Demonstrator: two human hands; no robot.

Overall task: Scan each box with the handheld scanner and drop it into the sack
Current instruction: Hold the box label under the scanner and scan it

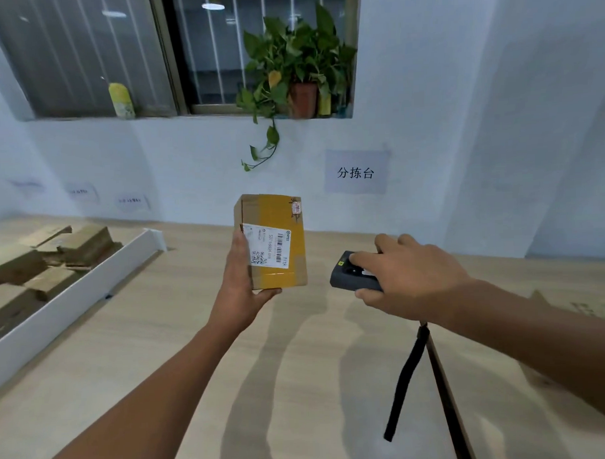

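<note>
Brown cardboard box (272, 242), yellow tape band across it, white shipping label with barcode and QR code facing camera, held upright above the wooden bench (161, 337) in left hand (243, 283). Right hand (412, 277) grips dark handheld scanner (352, 272) beside it, black strap (407, 380) dangling.
</note>
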